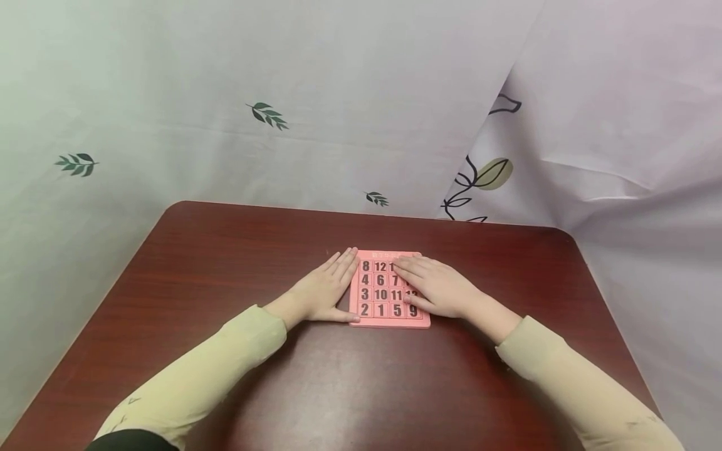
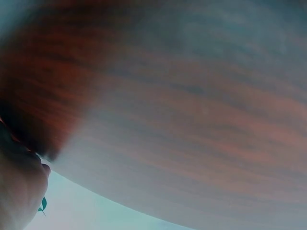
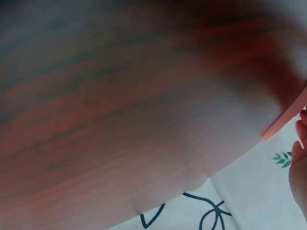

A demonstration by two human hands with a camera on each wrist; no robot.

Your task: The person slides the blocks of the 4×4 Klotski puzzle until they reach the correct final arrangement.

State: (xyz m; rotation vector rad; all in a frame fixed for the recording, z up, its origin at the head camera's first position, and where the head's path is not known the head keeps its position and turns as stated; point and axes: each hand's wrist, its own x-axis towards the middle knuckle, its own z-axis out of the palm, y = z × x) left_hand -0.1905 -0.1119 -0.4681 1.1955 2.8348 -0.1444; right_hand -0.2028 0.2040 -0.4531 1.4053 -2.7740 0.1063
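A pink number sliding puzzle (image 1: 380, 294) lies flat near the middle of the table, its tiles printed with black numbers in a square grid. My left hand (image 1: 323, 291) rests along its left side, fingers straight, the thumb touching the lower left corner. Over the right-hand columns lies my right hand (image 1: 439, 287), its straight fingers hiding some upper tiles and its thumb near the 9. In the right wrist view the puzzle's edge (image 3: 287, 117) shows beside part of the right hand (image 3: 300, 172). Only a bit of the left hand (image 2: 21, 191) appears in the left wrist view.
The dark red-brown wooden table (image 1: 237, 250) has rounded far corners. A pale curtain (image 1: 316, 75) with leaf prints hangs behind it, and folds of cloth (image 1: 637, 163) hang on the right.
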